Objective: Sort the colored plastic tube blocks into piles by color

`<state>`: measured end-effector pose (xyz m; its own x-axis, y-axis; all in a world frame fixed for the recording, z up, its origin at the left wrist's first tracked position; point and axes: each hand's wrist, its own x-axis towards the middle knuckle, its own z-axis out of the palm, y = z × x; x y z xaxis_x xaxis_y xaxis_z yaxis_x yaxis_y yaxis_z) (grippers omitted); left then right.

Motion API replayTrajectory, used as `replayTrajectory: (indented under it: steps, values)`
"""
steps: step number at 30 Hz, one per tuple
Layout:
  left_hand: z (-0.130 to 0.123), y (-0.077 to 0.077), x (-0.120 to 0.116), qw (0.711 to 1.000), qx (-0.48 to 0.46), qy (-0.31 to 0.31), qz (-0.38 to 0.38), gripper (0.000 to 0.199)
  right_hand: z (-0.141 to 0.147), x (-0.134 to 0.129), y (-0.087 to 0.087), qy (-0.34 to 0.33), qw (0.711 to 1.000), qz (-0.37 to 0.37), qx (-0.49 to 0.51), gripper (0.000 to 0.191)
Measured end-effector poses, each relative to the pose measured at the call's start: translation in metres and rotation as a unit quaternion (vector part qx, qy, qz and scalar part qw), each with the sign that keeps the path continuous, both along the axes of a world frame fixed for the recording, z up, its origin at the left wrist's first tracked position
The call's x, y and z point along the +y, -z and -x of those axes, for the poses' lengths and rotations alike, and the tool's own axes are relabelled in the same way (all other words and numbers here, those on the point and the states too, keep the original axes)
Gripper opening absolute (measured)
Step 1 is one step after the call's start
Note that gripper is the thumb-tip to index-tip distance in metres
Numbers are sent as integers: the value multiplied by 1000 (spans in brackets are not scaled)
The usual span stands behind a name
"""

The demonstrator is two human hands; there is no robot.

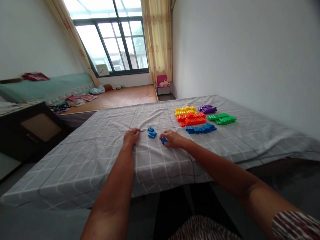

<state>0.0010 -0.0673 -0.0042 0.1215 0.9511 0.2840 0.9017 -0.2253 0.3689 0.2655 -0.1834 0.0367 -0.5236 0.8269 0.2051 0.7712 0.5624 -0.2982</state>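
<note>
My right hand (172,138) is closed around small blue tube-shaped plastic pieces (164,140) at the tablecloth, with the fingertips hiding part of them. Several more loose blue pieces (152,134) lie between my two hands. To the left of these, my left hand (131,136) rests on the cloth, its fingers loosely bent and apart, and I see nothing in it. Beyond my right hand, a row of similar blue pieces (200,128) lies in front of orange-red ones (191,119).
Yellow pieces (185,110), purple pieces (207,108) and green pieces (222,118) are grouped at the back right. A grey checked cloth (100,160) covers the table. The white wall (237,60) runs along the right; a pink chair (163,81) stands beyond.
</note>
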Motion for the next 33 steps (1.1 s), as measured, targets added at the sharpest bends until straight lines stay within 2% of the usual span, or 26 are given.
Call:
replayTrajectory:
  steps: [2, 5, 10, 13, 17, 21, 24, 27, 30, 33]
  values:
    - [1, 0, 0, 1000, 4, 5, -4, 32, -23, -3, -3, 17, 999, -28, 24, 36]
    - [1, 0, 0, 1000, 10, 4, -4, 31, -78, -6, -13, 84, 993, -52, 56, 39]
    - [0, -3, 0, 1000, 14, -14, 0, 30, -181, -11, -26, 163, 984, -20, 65, 45]
    - [0, -3, 1, 1000, 17, -17, 2, 31, -211, -11, -23, 174, 984, -4, 38, 47]
    - [1, -3, 2, 1000, 18, -7, -2, 33, -214, -4, -13, 184, 983, 3, -1, 52]
    - [0, -5, 0, 1000, 19, -2, -2, 32, -210, 2, -9, 154, 988, 23, -1, 53]
    - [0, -6, -1, 1000, 19, -7, 3, 32, -213, 0, -12, 135, 990, 47, 1, 54]
    - [-1, -6, -1, 1000, 16, -12, 8, 32, -211, -4, -23, 141, 990, 26, -8, 54]
    - [-1, -4, 0, 1000, 14, -12, 6, 31, -187, -3, -34, 148, 988, -36, -9, 44]
    - [-2, -2, -1, 1000, 9, -14, 4, 30, -132, 2, -35, 97, 992, -79, 16, 34]
